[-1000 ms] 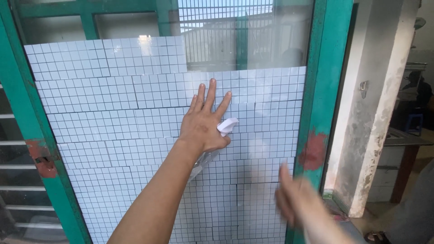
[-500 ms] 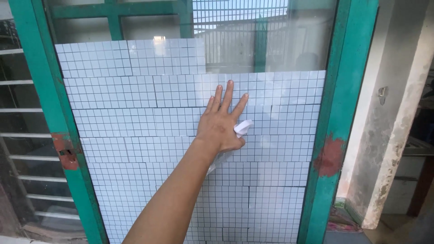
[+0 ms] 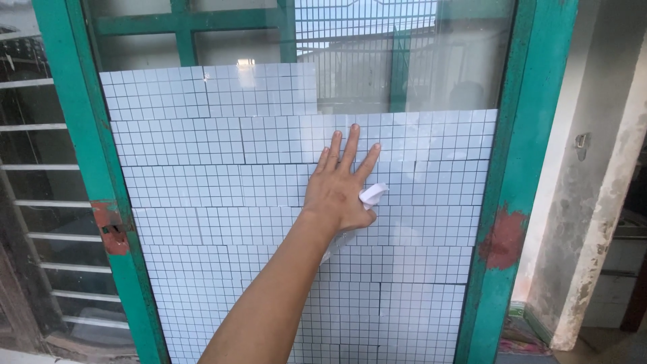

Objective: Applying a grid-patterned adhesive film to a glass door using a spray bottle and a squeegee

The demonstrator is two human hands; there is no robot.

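Left to right on the window: green frame post (image 3: 81, 168) at the left edge, paint chipped to a red-brown patch low down. Behind it, white horizontal bars (image 3: 47, 202).

Glass pane (image 3: 377, 61) is covered with white grid-patterned film sheets (image 3: 195, 141), laid in overlapping rows — top row reaches only about halfway across, the upper right part of the pane is bare and reflects a building.

Left hand (image 3: 340, 189) is flat against the film near the middle of the pane, palm down, fingers (image 3: 350, 145) spread apart and straight, pressing the sheet. A small white crumpled piece — paper or backing, can't tell which — (image 3: 373, 194) sticks out beside the thumb, pinned between hand and film. Forearm comes up from the bottom edge.

Right hand isn't visible.

Right frame post (image 3: 526, 168) is green, with another red-brown chipped patch low down. Past it, a stained plaster wall (image 3: 586, 202).
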